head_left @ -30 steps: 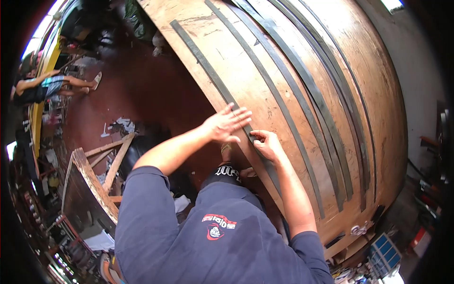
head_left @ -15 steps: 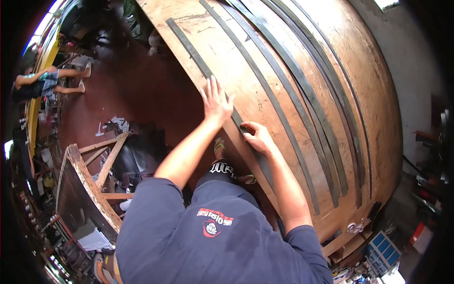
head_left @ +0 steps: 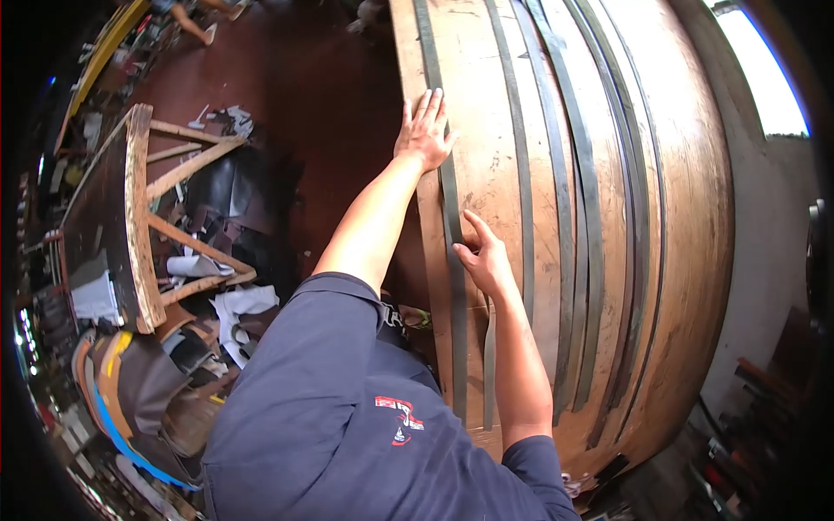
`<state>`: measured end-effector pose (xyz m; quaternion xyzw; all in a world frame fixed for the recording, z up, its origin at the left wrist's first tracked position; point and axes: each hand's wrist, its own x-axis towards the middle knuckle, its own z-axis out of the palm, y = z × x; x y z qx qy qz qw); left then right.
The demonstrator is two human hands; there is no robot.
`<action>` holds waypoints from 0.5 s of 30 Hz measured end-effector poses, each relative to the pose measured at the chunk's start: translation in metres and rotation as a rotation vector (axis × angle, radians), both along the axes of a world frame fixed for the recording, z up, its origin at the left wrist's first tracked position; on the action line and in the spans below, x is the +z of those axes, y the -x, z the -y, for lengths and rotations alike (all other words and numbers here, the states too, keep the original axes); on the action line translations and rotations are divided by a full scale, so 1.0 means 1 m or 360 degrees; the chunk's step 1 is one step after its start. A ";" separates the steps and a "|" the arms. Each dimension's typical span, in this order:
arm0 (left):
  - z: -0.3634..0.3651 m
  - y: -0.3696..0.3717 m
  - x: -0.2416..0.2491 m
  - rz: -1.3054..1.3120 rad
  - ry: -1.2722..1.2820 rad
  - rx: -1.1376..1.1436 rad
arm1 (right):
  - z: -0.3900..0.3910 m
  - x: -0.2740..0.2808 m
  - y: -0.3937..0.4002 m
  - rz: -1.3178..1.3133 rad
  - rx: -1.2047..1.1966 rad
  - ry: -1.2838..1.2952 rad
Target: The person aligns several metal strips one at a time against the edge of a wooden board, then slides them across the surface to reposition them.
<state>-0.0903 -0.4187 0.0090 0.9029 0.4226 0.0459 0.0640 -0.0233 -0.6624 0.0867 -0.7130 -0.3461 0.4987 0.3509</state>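
A long dark leather-like strip [head_left: 456, 295] lies along the near left edge of the wooden table [head_left: 478, 165]. My left hand [head_left: 424, 137] rests flat over this strip by the edge, fingers stretched forward and thumb out to the side. Farther back along the same strip is my right hand [head_left: 489, 263], its index finger and thumb apart and its thumb tip right at the strip's edge. Nothing shows between those two fingers. A shorter strip [head_left: 490, 365] lies beside my right forearm, partly hidden by it.
Several more long dark strips [head_left: 565, 200] run lengthwise across the table to the right. To the left stand a wooden frame [head_left: 139, 217] and a heap of leather pieces [head_left: 148, 391] on the floor. A person's legs [head_left: 191, 22] show at the upper left.
My view has turned, so the table and strips now run nearly upright. My left hand is still on the edge strip. My right index finger has straightened away from the thumb.
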 end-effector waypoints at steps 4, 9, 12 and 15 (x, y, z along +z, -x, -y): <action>0.000 0.001 0.001 -0.0011 -0.0005 0.0022 | 0.016 -0.025 0.001 -0.0348 -0.0151 -0.0065; 0.002 0.000 0.002 -0.0017 -0.0036 0.0035 | 0.029 -0.044 0.008 -0.0546 -0.0251 -0.0094; -0.001 -0.001 -0.005 -0.0015 -0.0074 0.0014 | 0.029 -0.045 0.013 -0.0528 -0.0306 -0.0114; -0.002 0.000 -0.003 -0.0026 -0.0062 0.0004 | 0.029 -0.044 0.014 -0.0448 -0.0306 -0.0119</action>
